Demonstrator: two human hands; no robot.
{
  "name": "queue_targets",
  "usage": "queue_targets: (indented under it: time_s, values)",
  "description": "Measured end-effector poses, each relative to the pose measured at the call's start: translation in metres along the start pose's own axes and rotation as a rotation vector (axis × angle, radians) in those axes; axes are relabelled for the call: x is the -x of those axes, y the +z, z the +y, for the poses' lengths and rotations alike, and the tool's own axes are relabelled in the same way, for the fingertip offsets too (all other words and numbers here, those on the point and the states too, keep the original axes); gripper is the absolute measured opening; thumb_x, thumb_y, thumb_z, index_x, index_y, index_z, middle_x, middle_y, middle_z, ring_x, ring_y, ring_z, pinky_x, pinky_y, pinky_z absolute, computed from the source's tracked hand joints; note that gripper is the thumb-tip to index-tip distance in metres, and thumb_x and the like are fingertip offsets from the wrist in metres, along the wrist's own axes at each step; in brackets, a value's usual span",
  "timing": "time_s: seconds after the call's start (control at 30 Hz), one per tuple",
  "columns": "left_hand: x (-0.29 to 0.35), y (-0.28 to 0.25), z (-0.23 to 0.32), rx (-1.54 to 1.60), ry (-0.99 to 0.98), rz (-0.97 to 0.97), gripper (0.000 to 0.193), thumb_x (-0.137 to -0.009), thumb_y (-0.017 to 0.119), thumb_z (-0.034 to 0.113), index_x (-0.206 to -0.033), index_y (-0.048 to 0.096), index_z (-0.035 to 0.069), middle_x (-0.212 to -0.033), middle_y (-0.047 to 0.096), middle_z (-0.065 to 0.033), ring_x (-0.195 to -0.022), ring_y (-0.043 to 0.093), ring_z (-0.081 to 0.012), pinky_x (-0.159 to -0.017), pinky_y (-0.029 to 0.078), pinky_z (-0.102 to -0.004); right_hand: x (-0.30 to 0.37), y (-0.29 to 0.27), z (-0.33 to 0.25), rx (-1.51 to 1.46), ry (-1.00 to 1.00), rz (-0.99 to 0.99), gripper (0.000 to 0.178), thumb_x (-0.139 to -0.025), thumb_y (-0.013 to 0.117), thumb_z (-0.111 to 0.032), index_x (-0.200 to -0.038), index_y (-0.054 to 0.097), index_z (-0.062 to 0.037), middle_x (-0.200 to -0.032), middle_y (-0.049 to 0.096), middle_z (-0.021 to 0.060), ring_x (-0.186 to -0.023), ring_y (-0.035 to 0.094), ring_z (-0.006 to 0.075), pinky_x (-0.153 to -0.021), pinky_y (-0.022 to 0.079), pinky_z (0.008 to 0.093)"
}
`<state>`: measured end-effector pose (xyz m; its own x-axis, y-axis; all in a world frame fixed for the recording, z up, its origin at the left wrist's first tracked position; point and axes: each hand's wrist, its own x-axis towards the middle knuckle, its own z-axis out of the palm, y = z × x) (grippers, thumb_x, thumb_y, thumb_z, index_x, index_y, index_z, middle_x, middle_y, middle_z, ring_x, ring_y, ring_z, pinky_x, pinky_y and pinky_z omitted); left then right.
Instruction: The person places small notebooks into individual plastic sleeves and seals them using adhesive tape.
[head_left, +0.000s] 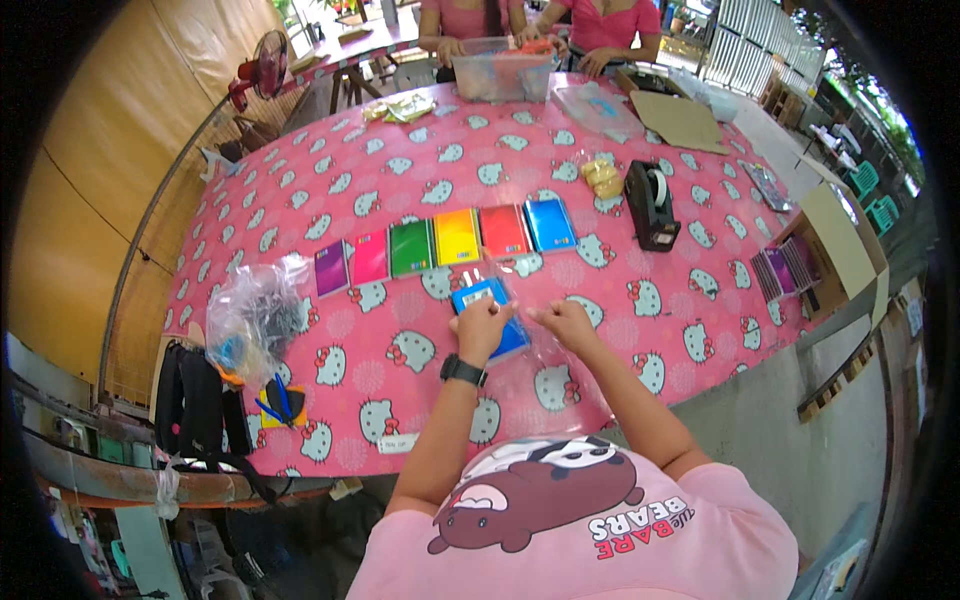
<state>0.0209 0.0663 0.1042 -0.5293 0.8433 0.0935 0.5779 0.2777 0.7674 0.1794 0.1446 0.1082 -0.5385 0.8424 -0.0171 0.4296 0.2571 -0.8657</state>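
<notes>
A blue notebook (512,338) with a pale label lies tilted on the table in front of me. My left hand (482,328), with a dark watch on its wrist, is closed on the notebook and covers its middle. Just to the right, my right hand (566,325) is closed in a pinch at the clear plastic wrapper (545,352) spread around the notebook; the film is hard to make out. Beyond my hands runs a row of small spiral notebooks: purple (331,268), pink (369,258), green (411,248), yellow (456,238), red (504,230) and blue (550,225).
A black tape dispenser (652,208) stands beyond my right hand. An open carton (840,250) with purple-covered items sits at the right edge. On the left lie a clear plastic bag (255,310), blue-handled scissors (282,402) and a black bag (195,395). Two people stand behind a plastic bin (503,78).
</notes>
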Motion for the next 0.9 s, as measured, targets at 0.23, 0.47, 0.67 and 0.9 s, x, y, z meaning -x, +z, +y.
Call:
queue_targets:
  time_s: [0.23,0.47,0.67,0.9]
  values:
    - [0.007,0.001,-0.002,-0.105,0.061,0.186,0.031,-0.075,0.064,0.038,-0.066,0.064,0.008,-0.071,0.062,-0.0071,-0.073,0.058,-0.0252,-0.068,0.031,-0.0444,-0.010,-0.024,0.055,0.453,-0.367,0.628,0.037,-0.070,0.074,-0.030,-0.084,0.060,0.0000,-0.084,0.059,0.0129,-0.080,0.057,0.0251,-0.069,0.046,0.0377]
    - [0.001,-0.001,-0.003,-0.167,0.011,0.143,0.028,-0.073,0.063,0.038,-0.071,0.066,0.010,-0.072,0.064,-0.0071,-0.070,0.061,-0.0247,-0.064,0.034,-0.0403,0.046,0.014,-0.027,0.439,-0.327,-0.097,0.023,-0.065,0.064,-0.009,-0.087,0.057,-0.0046,-0.087,0.056,0.0152,-0.085,0.055,0.0330,-0.070,0.044,0.0434]
    - [-0.022,-0.016,0.015,-0.079,-0.162,0.004,0.027,-0.073,0.063,0.035,-0.075,0.063,0.008,-0.088,0.064,-0.0101,-0.084,0.059,-0.0272,-0.073,0.035,-0.0459,0.058,0.018,-0.026,0.483,-0.494,-0.059,0.013,-0.070,0.056,-0.004,-0.082,0.057,-0.0059,-0.078,0.056,0.0130,-0.077,0.056,0.0331,-0.064,0.044,0.0435]
    - [0.016,0.002,-0.017,-0.042,-0.077,0.370,0.091,-0.063,0.076,0.045,-0.128,0.034,-0.003,-0.129,0.040,-0.0236,-0.120,0.038,-0.0351,-0.100,0.030,-0.0435,0.065,0.017,-0.035,0.516,-0.594,-0.176,0.007,-0.071,0.056,-0.006,-0.078,0.055,-0.0051,-0.075,0.053,0.0131,-0.073,0.056,0.0327,-0.062,0.044,0.0444]
